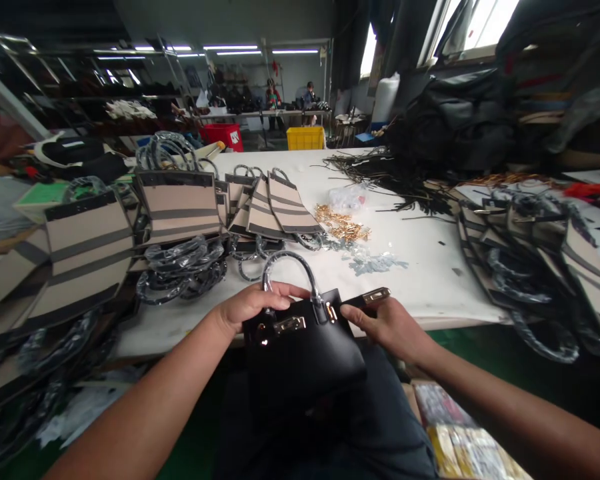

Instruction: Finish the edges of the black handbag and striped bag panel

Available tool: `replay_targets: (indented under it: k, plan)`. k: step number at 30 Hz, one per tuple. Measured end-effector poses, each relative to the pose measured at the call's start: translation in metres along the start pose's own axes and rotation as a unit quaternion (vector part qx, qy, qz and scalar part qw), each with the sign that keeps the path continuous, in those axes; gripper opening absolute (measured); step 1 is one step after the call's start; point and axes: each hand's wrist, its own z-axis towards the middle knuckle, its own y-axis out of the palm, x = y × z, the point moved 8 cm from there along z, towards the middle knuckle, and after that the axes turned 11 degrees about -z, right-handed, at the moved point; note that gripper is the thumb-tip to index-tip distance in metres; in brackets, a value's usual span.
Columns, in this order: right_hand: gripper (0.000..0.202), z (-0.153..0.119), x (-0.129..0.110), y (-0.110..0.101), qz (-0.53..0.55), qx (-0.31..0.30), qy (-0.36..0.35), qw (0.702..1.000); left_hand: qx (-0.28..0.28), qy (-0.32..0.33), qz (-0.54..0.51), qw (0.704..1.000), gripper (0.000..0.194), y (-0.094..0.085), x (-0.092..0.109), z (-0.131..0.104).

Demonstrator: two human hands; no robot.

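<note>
A black handbag panel (310, 367) with gold metal fittings rests on my lap against the table's edge. Its arched handle (291, 257), covered in clear plastic wrap, stands up from the top. My left hand (255, 302) grips the panel's upper left edge, thumb in front near a gold clasp plate (290, 325). At the upper right, my right hand (385, 327) is closed on a black strap (356, 303) that ends in a gold metal plate (377, 295). The fingers of my right hand are partly hidden behind the strap.
Beige and black bag panels (180, 207) with wrapped handles crowd the table's left side; more panels (520, 253) lie right. Gold metal pieces (343, 223), grey scraps (377, 262) and black strips (395, 180) lie further back. Beyond stand a red bin (221, 135), a yellow crate (305, 138) and people (273, 97).
</note>
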Motion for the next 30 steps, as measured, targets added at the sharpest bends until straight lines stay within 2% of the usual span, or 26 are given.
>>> replay_targets:
  k: [3, 5, 8, 11, 16, 20, 24, 27, 30]
  plan:
    - [0.060, -0.005, 0.002, 0.005, 0.077, -0.018, 0.021, 0.997, -0.009, -0.024, 0.050, 0.998, 0.049, 0.002, 0.012, 0.004]
    - [0.055, -0.008, -0.002, 0.010, 0.136, -0.039, 0.008, 0.990, -0.008, -0.035, 0.057, 0.998, 0.046, 0.001, 0.014, 0.007]
    - [0.052, -0.009, -0.001, 0.015, 0.186, -0.038, 0.004, 0.982, 0.014, -0.038, 0.048, 0.998, 0.040, -0.011, 0.011, 0.012]
    - [0.053, -0.007, 0.011, 0.026, 0.225, -0.034, 0.028, 0.973, 0.042, -0.037, 0.042, 0.998, 0.037, -0.024, 0.004, 0.016]
    - [0.050, -0.002, 0.031, 0.042, 0.319, -0.020, 0.053, 0.946, 0.071, -0.035, 0.030, 0.996, 0.041, -0.031, -0.002, 0.019]
    - [0.046, 0.000, 0.042, 0.045, 0.354, -0.008, 0.069, 0.933, 0.090, -0.027, -0.032, 0.995, 0.055, -0.037, -0.009, 0.015]
    - [0.047, 0.004, 0.057, 0.046, 0.392, 0.021, 0.104, 0.914, 0.141, 0.060, -0.046, 0.987, 0.067, -0.053, -0.011, -0.001]
    - [0.047, 0.008, 0.068, 0.053, 0.412, 0.034, 0.131, 0.901, 0.153, 0.102, -0.017, 0.983, 0.080, -0.055, -0.021, -0.010]
    - [0.047, 0.013, 0.073, 0.060, 0.421, 0.038, 0.140, 0.895, 0.203, 0.128, 0.070, 0.968, 0.096, -0.060, -0.030, -0.013]
